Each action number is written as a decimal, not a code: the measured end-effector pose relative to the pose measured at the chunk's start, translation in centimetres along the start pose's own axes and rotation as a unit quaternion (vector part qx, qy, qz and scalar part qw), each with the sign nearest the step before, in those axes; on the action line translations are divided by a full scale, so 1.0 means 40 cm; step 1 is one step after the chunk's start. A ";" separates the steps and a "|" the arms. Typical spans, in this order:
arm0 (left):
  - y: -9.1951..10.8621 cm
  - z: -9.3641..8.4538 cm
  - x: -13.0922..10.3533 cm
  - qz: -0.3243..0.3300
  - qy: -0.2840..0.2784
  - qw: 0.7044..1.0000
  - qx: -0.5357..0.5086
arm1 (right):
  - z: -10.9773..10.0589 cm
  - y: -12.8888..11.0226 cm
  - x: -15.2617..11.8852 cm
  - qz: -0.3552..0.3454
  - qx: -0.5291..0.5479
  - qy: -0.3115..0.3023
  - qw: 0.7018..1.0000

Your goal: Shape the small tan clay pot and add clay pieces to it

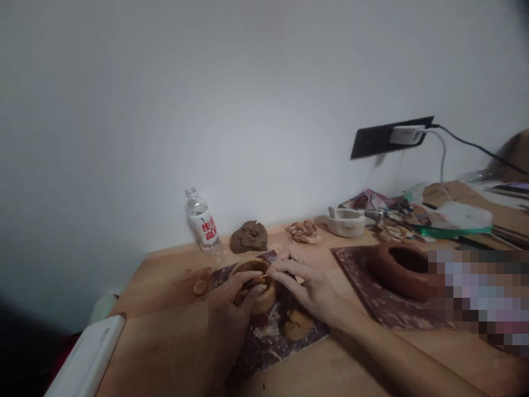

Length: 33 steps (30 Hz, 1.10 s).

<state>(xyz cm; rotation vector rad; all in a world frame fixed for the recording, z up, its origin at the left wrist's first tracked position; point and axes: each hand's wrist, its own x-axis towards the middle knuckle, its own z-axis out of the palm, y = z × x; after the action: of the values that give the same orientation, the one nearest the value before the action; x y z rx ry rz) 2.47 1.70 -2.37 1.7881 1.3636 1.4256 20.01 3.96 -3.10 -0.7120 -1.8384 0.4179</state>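
Observation:
A round tan clay bowl (268,300) stands on a dark, clay-smeared board (264,353). My left hand (235,300) is at the bowl's left side, its fingers and thumb curled over the rim. Between the thumb and fingers is a small piece of clay, too small to make out well. My right hand (303,281) is at the bowl's right rim, its fingertips pinched on a thin light stick (263,277) that reaches over the bowl. A flat tan clay lump (298,324) lies on the board below my right hand.
Along the wall stand a plastic bottle (203,223), a brown clay lump (249,237), clay scraps (304,231) and a whitish bowl (346,222). A reddish clay ring (399,270) rests on another board at right. A bottle cap (200,287) lies left of my left hand.

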 end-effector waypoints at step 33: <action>0.006 -0.023 0.024 -0.242 -0.036 0.882 -0.403 | 0.002 -0.011 -0.008 0.013 -0.022 0.082 0.996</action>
<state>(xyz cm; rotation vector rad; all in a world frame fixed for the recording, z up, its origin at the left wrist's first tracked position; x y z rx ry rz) 1.68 2.28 -1.44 0.8692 0.8714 1.3326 19.91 3.43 -3.12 -0.7779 -1.6899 0.3272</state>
